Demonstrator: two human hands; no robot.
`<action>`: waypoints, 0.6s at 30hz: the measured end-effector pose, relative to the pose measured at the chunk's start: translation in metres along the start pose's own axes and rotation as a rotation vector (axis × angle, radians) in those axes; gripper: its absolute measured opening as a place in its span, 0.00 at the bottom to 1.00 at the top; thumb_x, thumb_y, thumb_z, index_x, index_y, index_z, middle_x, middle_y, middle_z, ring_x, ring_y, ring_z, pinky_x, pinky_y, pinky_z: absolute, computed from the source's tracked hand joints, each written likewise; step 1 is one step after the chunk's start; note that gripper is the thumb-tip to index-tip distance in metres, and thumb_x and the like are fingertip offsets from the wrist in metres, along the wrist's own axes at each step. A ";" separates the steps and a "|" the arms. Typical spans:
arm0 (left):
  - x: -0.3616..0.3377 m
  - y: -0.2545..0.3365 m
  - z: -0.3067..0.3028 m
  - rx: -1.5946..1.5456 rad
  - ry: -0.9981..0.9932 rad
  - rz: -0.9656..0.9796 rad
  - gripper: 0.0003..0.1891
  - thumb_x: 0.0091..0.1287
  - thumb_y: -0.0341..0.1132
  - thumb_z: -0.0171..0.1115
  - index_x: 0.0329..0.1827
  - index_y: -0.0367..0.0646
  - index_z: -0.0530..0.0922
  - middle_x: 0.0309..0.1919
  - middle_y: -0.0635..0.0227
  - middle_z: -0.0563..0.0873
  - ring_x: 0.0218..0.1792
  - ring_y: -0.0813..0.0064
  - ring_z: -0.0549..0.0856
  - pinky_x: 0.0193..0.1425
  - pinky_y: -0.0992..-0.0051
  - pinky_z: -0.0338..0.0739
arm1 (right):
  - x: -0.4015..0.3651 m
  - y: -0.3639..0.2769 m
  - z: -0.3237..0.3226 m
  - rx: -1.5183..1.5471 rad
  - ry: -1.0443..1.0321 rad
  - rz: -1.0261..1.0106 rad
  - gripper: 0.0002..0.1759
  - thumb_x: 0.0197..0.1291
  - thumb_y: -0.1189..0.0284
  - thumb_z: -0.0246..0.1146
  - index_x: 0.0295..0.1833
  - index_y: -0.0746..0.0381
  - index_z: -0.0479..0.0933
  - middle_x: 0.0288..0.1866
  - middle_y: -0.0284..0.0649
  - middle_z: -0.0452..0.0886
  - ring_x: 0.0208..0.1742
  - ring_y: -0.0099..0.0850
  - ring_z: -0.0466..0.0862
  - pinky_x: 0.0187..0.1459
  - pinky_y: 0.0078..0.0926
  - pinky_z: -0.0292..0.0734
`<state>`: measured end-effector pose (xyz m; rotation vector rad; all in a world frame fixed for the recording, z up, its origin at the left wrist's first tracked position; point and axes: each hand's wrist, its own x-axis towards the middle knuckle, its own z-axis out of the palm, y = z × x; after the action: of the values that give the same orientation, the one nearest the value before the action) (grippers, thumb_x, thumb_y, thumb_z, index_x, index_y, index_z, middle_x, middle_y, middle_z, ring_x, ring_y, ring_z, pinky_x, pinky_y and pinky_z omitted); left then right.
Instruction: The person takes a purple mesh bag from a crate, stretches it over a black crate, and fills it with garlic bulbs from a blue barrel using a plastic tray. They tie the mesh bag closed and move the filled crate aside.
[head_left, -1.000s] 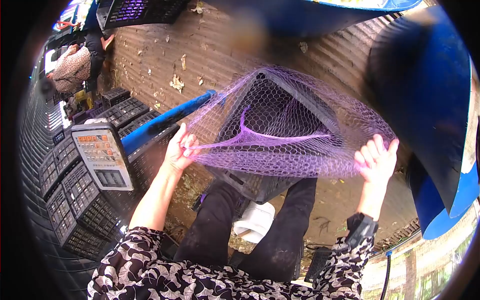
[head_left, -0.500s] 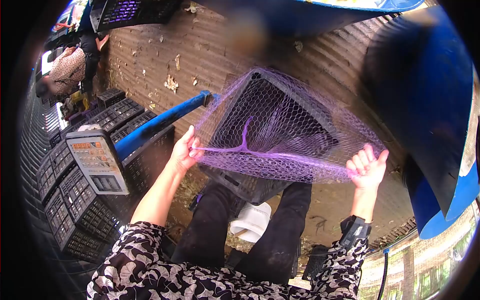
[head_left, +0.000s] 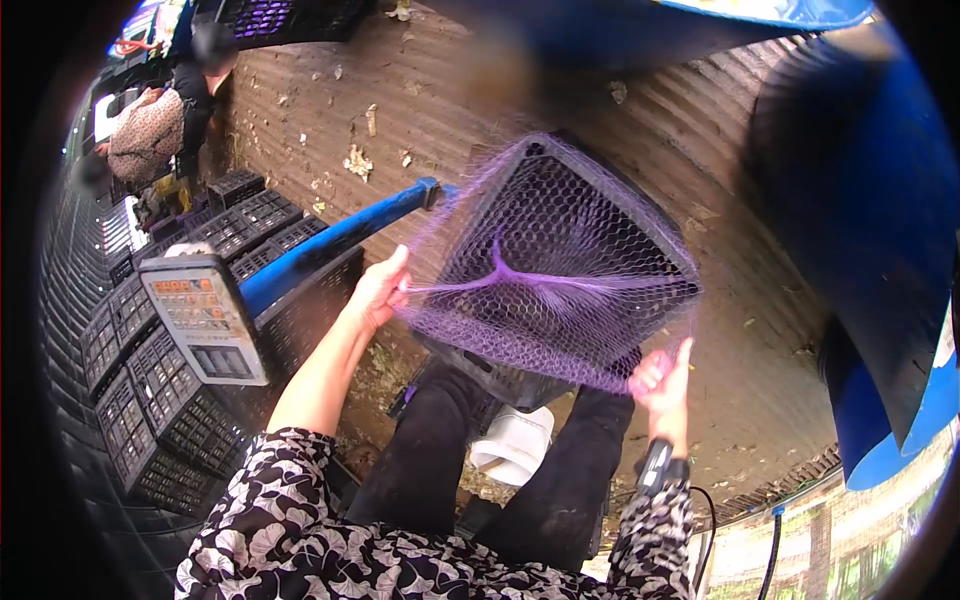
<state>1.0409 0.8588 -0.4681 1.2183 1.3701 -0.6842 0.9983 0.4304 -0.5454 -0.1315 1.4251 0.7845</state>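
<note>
on the left, a grey panel (head_left: 203, 318) with orange buttons and a dark little screen stands next to a blue pole (head_left: 335, 242); black crates (head_left: 155, 410) with lots of holes sit in stacks around it; farther up, there is a person (head_left: 146, 138) in a spotted top, and near them a black crate with purple in it (head_left: 262, 20); the ground (head_left: 430, 85) is brown with bumpy lines, and pale scraps (head_left: 357, 163) lie on it; a white bucket (head_left: 514, 448) is low in the middle; a big blue curved sheet (head_left: 870, 230) fills the right side.
</note>
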 end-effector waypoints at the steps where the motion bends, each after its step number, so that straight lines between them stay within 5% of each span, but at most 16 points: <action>1: -0.003 -0.004 -0.004 0.141 -0.006 0.035 0.22 0.58 0.54 0.55 0.17 0.47 0.68 0.09 0.74 0.67 0.07 0.83 0.58 0.15 0.80 0.55 | -0.011 0.014 -0.006 -0.043 0.030 -0.001 0.33 0.49 0.36 0.47 0.16 0.56 0.65 0.09 0.28 0.58 0.10 0.22 0.57 0.13 0.17 0.48; 4: -0.022 -0.014 -0.019 0.349 -0.248 0.019 0.12 0.55 0.38 0.63 0.19 0.44 0.72 0.22 0.71 0.76 0.18 0.86 0.67 0.21 0.83 0.60 | -0.058 0.075 0.004 -0.163 0.003 -0.036 0.18 0.58 0.56 0.54 0.30 0.60 0.72 0.21 0.33 0.71 0.22 0.22 0.69 0.17 0.15 0.61; 6: -0.025 -0.027 -0.027 0.559 -0.355 0.081 0.05 0.49 0.30 0.65 0.23 0.41 0.77 0.27 0.70 0.80 0.28 0.82 0.75 0.33 0.81 0.69 | -0.059 0.109 -0.014 -0.583 -0.199 0.009 0.08 0.58 0.67 0.55 0.32 0.60 0.72 0.31 0.37 0.75 0.29 0.24 0.72 0.23 0.16 0.66; 8: -0.025 -0.047 -0.041 0.333 -0.243 0.080 0.05 0.48 0.27 0.64 0.29 0.40 0.80 0.30 0.66 0.81 0.36 0.76 0.79 0.48 0.75 0.71 | -0.064 0.148 -0.004 -0.266 -0.148 0.030 0.06 0.56 0.70 0.58 0.31 0.61 0.72 0.34 0.37 0.76 0.39 0.32 0.76 0.42 0.32 0.71; 10: -0.032 -0.050 -0.049 -0.345 -0.351 -0.060 0.05 0.52 0.28 0.60 0.30 0.39 0.80 0.31 0.63 0.82 0.36 0.72 0.79 0.49 0.72 0.71 | -0.070 0.172 0.036 0.159 -0.177 -0.007 0.08 0.58 0.68 0.55 0.31 0.61 0.72 0.32 0.36 0.77 0.44 0.33 0.76 0.52 0.43 0.66; 11: -0.040 -0.049 -0.045 -0.410 -0.293 -0.058 0.05 0.57 0.32 0.56 0.25 0.42 0.77 0.24 0.67 0.79 0.27 0.74 0.78 0.39 0.75 0.73 | -0.062 0.184 0.034 0.347 -0.240 -0.107 0.12 0.60 0.64 0.52 0.30 0.61 0.71 0.26 0.33 0.74 0.40 0.30 0.75 0.57 0.46 0.64; 12: -0.038 -0.057 -0.055 -0.419 -0.290 -0.062 0.05 0.57 0.32 0.56 0.25 0.42 0.77 0.24 0.67 0.79 0.27 0.74 0.78 0.39 0.75 0.73 | -0.042 0.194 0.004 0.622 -0.396 -0.072 0.14 0.60 0.61 0.52 0.30 0.61 0.71 0.18 0.31 0.68 0.28 0.27 0.71 0.47 0.39 0.70; 14: -0.027 -0.071 -0.080 -0.611 -0.696 -0.311 0.09 0.59 0.34 0.57 0.21 0.46 0.71 0.18 0.73 0.73 0.18 0.80 0.72 0.26 0.81 0.68 | -0.048 0.216 0.006 0.392 -0.238 -0.051 0.15 0.58 0.57 0.53 0.30 0.58 0.70 0.15 0.29 0.61 0.20 0.26 0.64 0.33 0.29 0.67; 15: -0.036 -0.067 -0.078 -0.405 -0.491 -0.232 0.12 0.57 0.35 0.60 0.21 0.49 0.66 0.15 0.77 0.67 0.14 0.85 0.65 0.19 0.83 0.60 | -0.036 0.234 -0.014 0.303 -0.154 0.019 0.17 0.58 0.56 0.54 0.27 0.58 0.67 0.14 0.28 0.57 0.16 0.24 0.59 0.28 0.29 0.65; 16: -0.033 -0.070 -0.080 -0.411 -0.493 -0.231 0.12 0.57 0.35 0.60 0.21 0.49 0.66 0.15 0.77 0.67 0.14 0.85 0.65 0.19 0.83 0.60 | -0.021 0.248 -0.037 0.185 0.043 0.134 0.19 0.55 0.53 0.56 0.26 0.58 0.66 0.13 0.29 0.57 0.16 0.23 0.61 0.27 0.28 0.65; 18: -0.025 -0.081 -0.085 0.252 -0.215 0.021 0.11 0.52 0.31 0.64 0.25 0.46 0.68 0.18 0.73 0.71 0.19 0.85 0.69 0.19 0.83 0.62 | 0.003 0.253 -0.045 0.118 0.486 0.108 0.30 0.47 0.45 0.60 0.32 0.64 0.66 0.16 0.32 0.57 0.14 0.25 0.59 0.21 0.20 0.61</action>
<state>0.9325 0.9056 -0.4459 1.3119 1.1156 -0.9666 0.8210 0.5972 -0.4641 -0.1623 1.9481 0.7849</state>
